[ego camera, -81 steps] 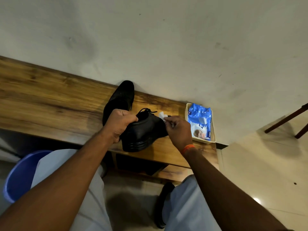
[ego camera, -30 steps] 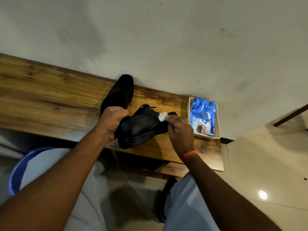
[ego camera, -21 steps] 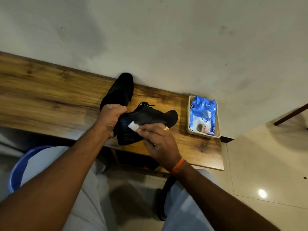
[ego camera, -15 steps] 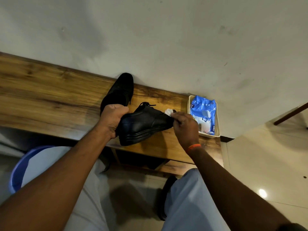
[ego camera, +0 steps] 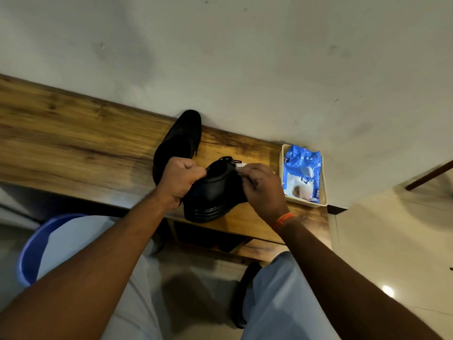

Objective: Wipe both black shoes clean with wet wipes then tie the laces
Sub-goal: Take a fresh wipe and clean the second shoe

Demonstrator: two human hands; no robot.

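arms: bare to above the elbow, no sleeves showing
right wrist: orange band (ego camera: 282,220)
legs: pale grey trousers (ego camera: 277,303)
foot: dark shoe (ego camera: 241,298) on the floor between the knees

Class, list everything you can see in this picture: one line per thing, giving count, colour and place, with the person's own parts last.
held shoe: 1, black, above the bench's front edge
second shoe: 1, black, on the bench by the wall
wipe: 1, white, at the held shoe's laces
wipes pack: 1, blue, in the tray
tray: 1, cream, bench's right end
bench: 1, brown wood, against the wall
tub: 1, blue, floor, left
wristband: 1, orange, right wrist
left hand: grips the held shoe
right hand: pinches the wipe
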